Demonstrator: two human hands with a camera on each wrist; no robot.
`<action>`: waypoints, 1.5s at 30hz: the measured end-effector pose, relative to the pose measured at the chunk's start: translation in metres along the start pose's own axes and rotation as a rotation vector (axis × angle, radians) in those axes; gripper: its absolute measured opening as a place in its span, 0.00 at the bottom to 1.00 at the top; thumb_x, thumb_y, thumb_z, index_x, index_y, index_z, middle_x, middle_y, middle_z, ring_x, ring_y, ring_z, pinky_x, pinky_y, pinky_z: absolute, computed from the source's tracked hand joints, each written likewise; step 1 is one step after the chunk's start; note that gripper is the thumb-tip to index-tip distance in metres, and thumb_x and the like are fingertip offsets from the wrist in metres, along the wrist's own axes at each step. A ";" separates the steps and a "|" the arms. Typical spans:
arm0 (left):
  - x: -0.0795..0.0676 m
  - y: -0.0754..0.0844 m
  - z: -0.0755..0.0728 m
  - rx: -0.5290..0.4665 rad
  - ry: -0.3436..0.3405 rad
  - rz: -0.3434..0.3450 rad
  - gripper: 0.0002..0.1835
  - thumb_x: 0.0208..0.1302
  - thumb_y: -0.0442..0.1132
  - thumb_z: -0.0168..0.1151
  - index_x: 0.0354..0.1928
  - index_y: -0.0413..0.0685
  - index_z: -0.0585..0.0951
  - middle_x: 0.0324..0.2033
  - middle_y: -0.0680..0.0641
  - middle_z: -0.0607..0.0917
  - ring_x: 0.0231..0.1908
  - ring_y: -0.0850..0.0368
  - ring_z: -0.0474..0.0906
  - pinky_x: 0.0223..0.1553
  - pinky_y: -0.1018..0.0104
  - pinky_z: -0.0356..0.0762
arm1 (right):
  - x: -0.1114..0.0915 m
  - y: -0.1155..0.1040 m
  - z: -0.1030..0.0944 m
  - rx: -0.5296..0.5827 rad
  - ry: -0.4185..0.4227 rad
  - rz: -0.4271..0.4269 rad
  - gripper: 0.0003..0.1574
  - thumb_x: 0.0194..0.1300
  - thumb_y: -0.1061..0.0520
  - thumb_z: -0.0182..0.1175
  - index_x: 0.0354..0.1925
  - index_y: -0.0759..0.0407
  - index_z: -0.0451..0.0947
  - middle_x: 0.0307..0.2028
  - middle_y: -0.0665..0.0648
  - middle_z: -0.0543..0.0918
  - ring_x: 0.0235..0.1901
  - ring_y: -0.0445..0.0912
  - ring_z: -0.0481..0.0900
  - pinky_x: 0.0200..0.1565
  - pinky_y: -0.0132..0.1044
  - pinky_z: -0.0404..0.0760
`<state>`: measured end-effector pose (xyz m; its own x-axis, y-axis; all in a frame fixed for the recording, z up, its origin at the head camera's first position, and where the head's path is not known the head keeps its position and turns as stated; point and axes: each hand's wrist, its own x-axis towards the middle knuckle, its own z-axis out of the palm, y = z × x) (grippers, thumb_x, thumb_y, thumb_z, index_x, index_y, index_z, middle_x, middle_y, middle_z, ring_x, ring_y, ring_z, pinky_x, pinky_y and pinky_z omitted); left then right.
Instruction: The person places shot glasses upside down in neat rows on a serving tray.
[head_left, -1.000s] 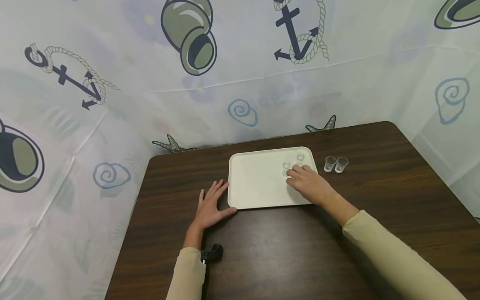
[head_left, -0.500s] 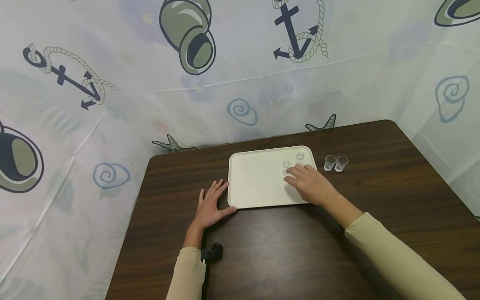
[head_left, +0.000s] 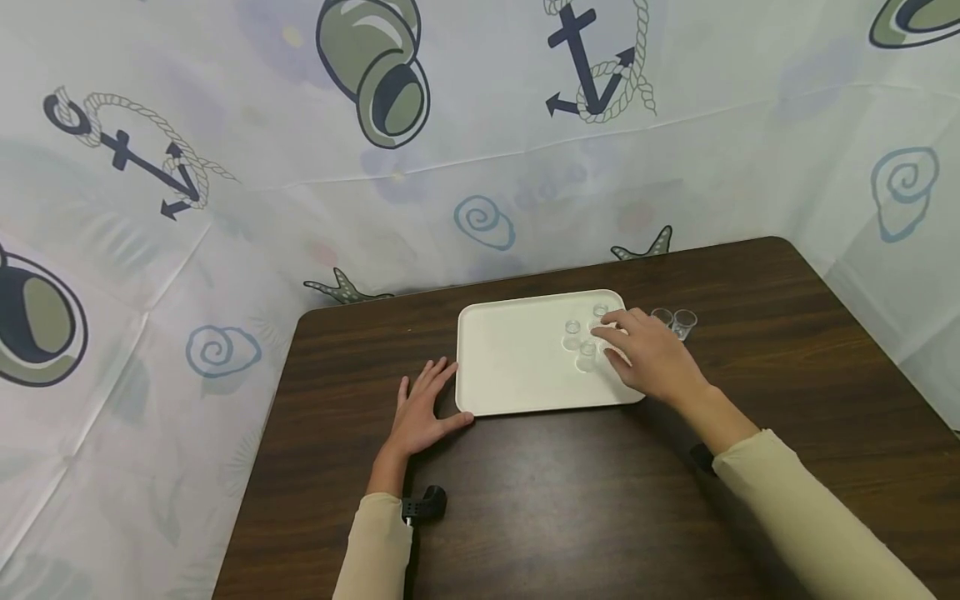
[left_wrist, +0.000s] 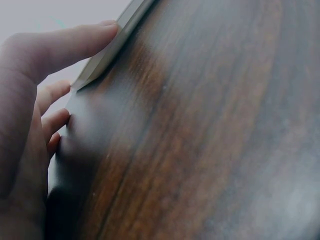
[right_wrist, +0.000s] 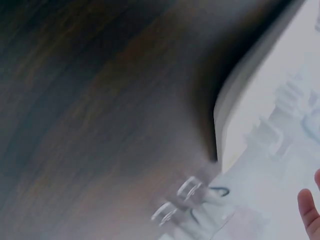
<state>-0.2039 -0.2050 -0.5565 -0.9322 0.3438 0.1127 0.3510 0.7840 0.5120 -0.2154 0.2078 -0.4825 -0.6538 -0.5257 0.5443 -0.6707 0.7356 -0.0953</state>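
Note:
A cream tray (head_left: 517,367) lies on the table. My left hand (head_left: 420,414) spreads its fingers around the tray's near left corner; in the left wrist view the thumb (left_wrist: 85,42) touches the tray rim (left_wrist: 107,52). Three small clear cups stand on the tray's right part, narrow end up: a near cup (head_left: 587,358), a middle cup (head_left: 572,336) and a far cup (head_left: 600,311), partly behind the fingers. Over the tray's right edge is my right hand (head_left: 656,358), fingers loosely bent and parted, nothing held.
Two more clear cups, one (head_left: 683,324) fully rimmed in view and one (head_left: 662,316) half behind the hand, stand mouth up on the dark wood table (head_left: 780,358), right of the tray. A patterned cloth (head_left: 420,217) hangs along the table's back edge.
My right hand has let go of the near cup, leaving it on the tray, and has moved right, toward the tray's right edge. The left hand stays put.

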 end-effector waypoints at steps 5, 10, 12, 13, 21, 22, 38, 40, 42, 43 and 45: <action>0.000 0.000 0.000 0.006 -0.002 -0.001 0.50 0.54 0.71 0.64 0.76 0.63 0.59 0.75 0.50 0.56 0.75 0.50 0.44 0.68 0.35 0.30 | -0.010 0.015 -0.012 0.120 0.124 0.238 0.20 0.57 0.64 0.68 0.50 0.61 0.83 0.50 0.60 0.78 0.45 0.55 0.74 0.37 0.48 0.76; -0.001 0.002 -0.001 -0.001 0.005 0.004 0.50 0.54 0.70 0.65 0.76 0.62 0.60 0.75 0.49 0.56 0.75 0.49 0.45 0.68 0.35 0.30 | -0.023 0.032 -0.022 0.253 0.241 0.495 0.21 0.59 0.67 0.66 0.52 0.62 0.81 0.51 0.62 0.76 0.47 0.56 0.73 0.37 0.47 0.73; -0.001 0.002 -0.001 -0.003 0.008 0.005 0.50 0.54 0.70 0.65 0.76 0.62 0.60 0.75 0.49 0.56 0.75 0.48 0.45 0.68 0.35 0.30 | -0.027 0.039 -0.025 0.297 0.279 0.595 0.21 0.60 0.66 0.65 0.53 0.63 0.81 0.51 0.63 0.75 0.47 0.57 0.74 0.39 0.44 0.73; -0.001 0.002 -0.001 -0.003 0.008 0.005 0.50 0.54 0.70 0.64 0.76 0.62 0.60 0.75 0.49 0.56 0.75 0.48 0.45 0.68 0.35 0.30 | -0.030 0.042 -0.027 0.317 0.294 0.649 0.21 0.61 0.66 0.64 0.54 0.63 0.80 0.51 0.63 0.75 0.46 0.57 0.74 0.40 0.41 0.72; -0.002 0.000 -0.001 0.004 0.001 0.005 0.50 0.54 0.70 0.64 0.76 0.62 0.59 0.75 0.49 0.56 0.75 0.48 0.45 0.68 0.35 0.30 | -0.056 0.063 -0.027 0.464 0.153 0.967 0.30 0.66 0.58 0.61 0.65 0.64 0.71 0.56 0.66 0.73 0.47 0.50 0.72 0.38 0.30 0.68; -0.002 0.000 0.000 0.002 0.000 0.005 0.50 0.54 0.70 0.64 0.76 0.62 0.59 0.75 0.49 0.56 0.75 0.48 0.45 0.68 0.35 0.30 | -0.060 0.064 -0.026 0.498 0.114 0.987 0.32 0.67 0.57 0.61 0.66 0.64 0.69 0.58 0.67 0.72 0.47 0.48 0.72 0.38 0.29 0.69; -0.001 0.002 -0.001 0.017 0.004 0.001 0.50 0.54 0.70 0.64 0.76 0.63 0.59 0.75 0.49 0.56 0.75 0.48 0.45 0.68 0.35 0.31 | -0.064 0.080 -0.010 0.604 -0.170 1.031 0.40 0.64 0.50 0.67 0.67 0.66 0.67 0.61 0.72 0.71 0.52 0.61 0.77 0.38 0.29 0.74; -0.001 0.002 -0.001 0.014 0.005 0.004 0.50 0.54 0.70 0.65 0.76 0.62 0.59 0.75 0.49 0.56 0.75 0.48 0.45 0.68 0.35 0.31 | -0.064 0.081 -0.008 0.589 -0.171 1.039 0.38 0.64 0.50 0.67 0.66 0.65 0.69 0.60 0.71 0.72 0.51 0.60 0.78 0.39 0.32 0.74; 0.000 0.002 -0.001 0.009 0.002 0.002 0.50 0.54 0.70 0.65 0.76 0.62 0.59 0.75 0.48 0.56 0.75 0.48 0.45 0.68 0.35 0.30 | -0.062 0.081 -0.006 0.569 -0.163 1.045 0.37 0.63 0.49 0.68 0.65 0.64 0.71 0.60 0.71 0.73 0.49 0.60 0.78 0.39 0.34 0.74; 0.000 0.002 -0.001 0.008 0.001 0.001 0.50 0.54 0.70 0.65 0.76 0.62 0.59 0.75 0.48 0.56 0.75 0.48 0.45 0.68 0.35 0.30 | -0.062 0.081 -0.006 0.561 -0.160 1.048 0.36 0.63 0.49 0.68 0.64 0.63 0.72 0.61 0.71 0.73 0.49 0.59 0.78 0.39 0.34 0.74; 0.000 0.002 -0.002 0.009 0.000 -0.002 0.50 0.54 0.70 0.65 0.76 0.62 0.59 0.75 0.49 0.56 0.75 0.49 0.45 0.68 0.35 0.30 | -0.061 0.081 -0.004 0.549 -0.150 1.053 0.34 0.64 0.48 0.67 0.63 0.63 0.73 0.61 0.70 0.73 0.48 0.59 0.78 0.38 0.35 0.74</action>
<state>-0.2037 -0.2044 -0.5541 -0.9328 0.3428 0.1115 0.3503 0.7891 0.5047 -0.2287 0.3012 -0.5199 -0.9815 0.1541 -0.1134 0.1823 0.5732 -0.7989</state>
